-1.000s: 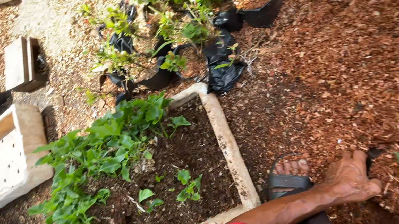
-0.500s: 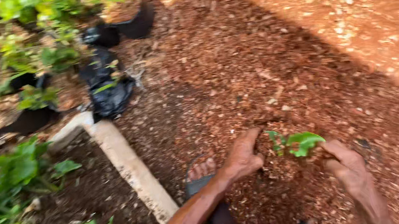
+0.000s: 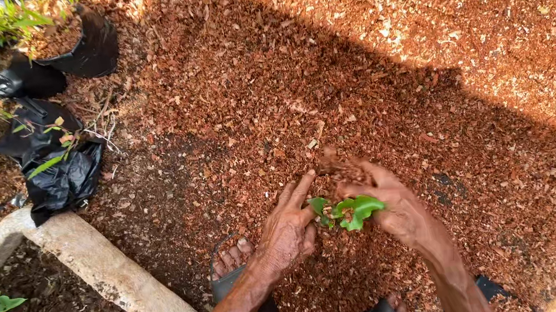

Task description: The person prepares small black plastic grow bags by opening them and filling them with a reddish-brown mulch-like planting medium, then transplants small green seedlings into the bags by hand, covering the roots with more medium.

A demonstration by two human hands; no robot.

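A small green seedling stands in reddish wood-chip mulch, low in the middle of the head view. My left hand lies against the mulch just left of it, fingers spread and touching the ground beside the leaves. My right hand cups the plant from the right, its fingers curled around the base, with some mulch on the fingertips. Neither hand lifts the seedling. My feet in dark sandals show below the hands.
A pale concrete-edged planting bed with dark soil and small green plants runs along the lower left. Black plastic nursery bags with seedlings sit at the upper left. A shadow covers the mulch around me; sunlit mulch lies at the upper right.
My view has swung right, away from the planting bed toward the mulch. Both hands have closed in around the small seedling, the right hand now touching it.
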